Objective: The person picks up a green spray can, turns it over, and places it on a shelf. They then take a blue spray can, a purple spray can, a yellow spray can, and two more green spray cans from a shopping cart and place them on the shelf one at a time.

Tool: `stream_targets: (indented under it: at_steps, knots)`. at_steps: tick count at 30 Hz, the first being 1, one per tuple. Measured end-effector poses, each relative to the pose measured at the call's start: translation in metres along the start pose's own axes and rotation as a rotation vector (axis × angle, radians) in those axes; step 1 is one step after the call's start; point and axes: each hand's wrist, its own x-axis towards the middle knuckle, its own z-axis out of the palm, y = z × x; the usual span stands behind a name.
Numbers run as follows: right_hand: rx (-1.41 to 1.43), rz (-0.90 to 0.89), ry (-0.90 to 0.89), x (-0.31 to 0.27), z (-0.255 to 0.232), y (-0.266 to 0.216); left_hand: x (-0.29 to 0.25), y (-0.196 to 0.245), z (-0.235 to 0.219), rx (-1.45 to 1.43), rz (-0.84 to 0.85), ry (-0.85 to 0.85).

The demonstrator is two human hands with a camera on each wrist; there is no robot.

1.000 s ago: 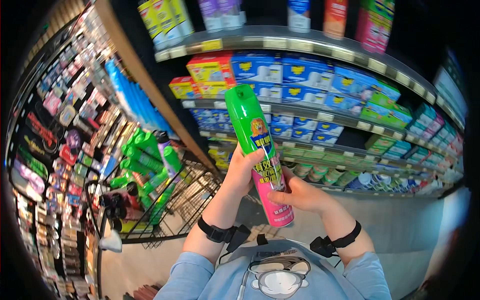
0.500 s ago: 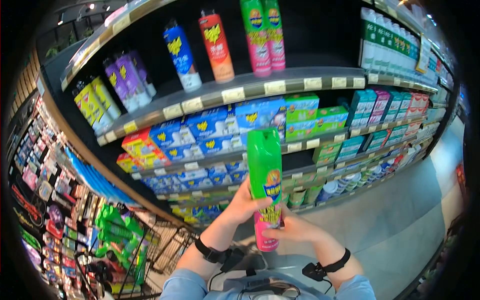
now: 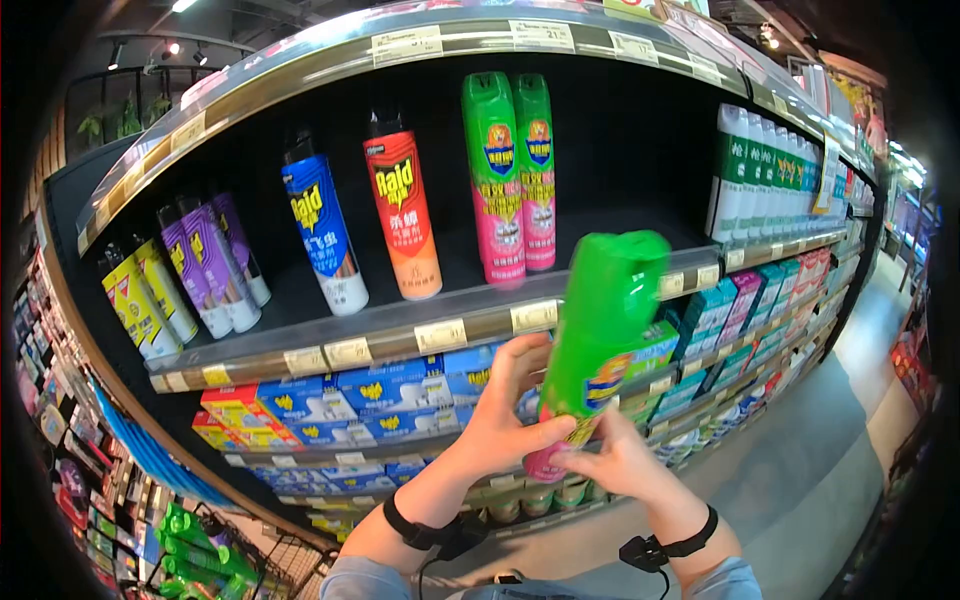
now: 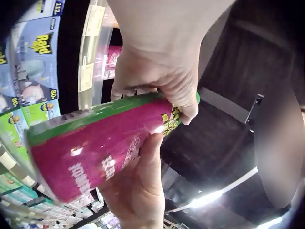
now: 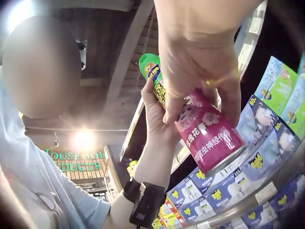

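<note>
A green and pink aerosol spray can (image 3: 608, 310) is held in front of the shelf, its green top leaning to the right in the head view. My left hand (image 3: 500, 425) grips it from the left, thumb across the front and fingers behind. Lower down, my right hand (image 3: 622, 458) holds the pink part, with its thumb on the front. The can's pink base (image 5: 212, 143) points toward the shelf boxes in the right wrist view. Two matching spray cans (image 3: 492, 180) stand upright on the shelf (image 3: 430, 335) beyond.
Red, blue, purple and yellow spray cans stand left of the matching pair, including a red can (image 3: 402, 205). White and green bottles (image 3: 735, 175) line the right end. Blue boxes (image 3: 370, 400) fill the shelf below. A cart with green cans (image 3: 195, 545) is at lower left.
The view has tilted up to the spray can shelf. Both hands have raised the held can toward the right, and it has gone from nearly upright to leaning right.
</note>
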Motion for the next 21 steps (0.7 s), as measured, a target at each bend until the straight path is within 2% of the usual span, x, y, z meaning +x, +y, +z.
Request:
stream_targets:
  at_steps: [2, 3, 5, 6, 7, 9, 10, 15, 17, 19, 21]
  knots:
    - [0.105, -0.064, 0.113, 0.028, -0.009, 0.007, 0.015, 0.005, -0.011, 0.17, 0.097, 0.095]
    - [0.04, -0.201, 0.227, 0.042, -0.015, 0.009, 0.019, -0.001, -0.021, 0.174, 0.111, 0.088]
    - [0.134, -0.26, 0.316, 0.066, -0.027, -0.012, 0.027, -0.011, -0.038, 0.496, 0.228, 0.157]
    - [0.202, -0.269, 0.403, 0.079, -0.029, -0.017, 0.034, -0.014, -0.042, 0.563, 0.279, 0.219]
    - [0.201, -0.271, 0.405, 0.091, -0.036, -0.018, 0.04, -0.013, -0.046, 0.563, 0.281, 0.218]
    - [0.177, -0.328, 0.463, 0.114, -0.05, -0.018, 0.05, -0.01, -0.054, 0.782, 0.348, 0.282]
    - [0.078, -0.39, 0.472, 0.126, -0.059, -0.015, 0.057, -0.011, -0.057, 0.825, 0.368, 0.306]
    - [0.177, -0.484, 0.438, 0.179, -0.074, 0.002, 0.088, -0.005, -0.061, 1.013, 0.355, 0.428]
    - [0.076, -0.475, 0.384, 0.196, -0.08, 0.011, 0.102, -0.006, -0.058, 1.018, 0.208, 0.52]
    - [0.151, -0.491, 0.374, 0.205, -0.08, 0.002, 0.115, -0.012, -0.061, 1.104, 0.202, 0.505]
    - [0.153, -0.378, 0.293, 0.214, -0.085, 0.006, 0.13, -0.014, -0.057, 1.088, 0.141, 0.564]
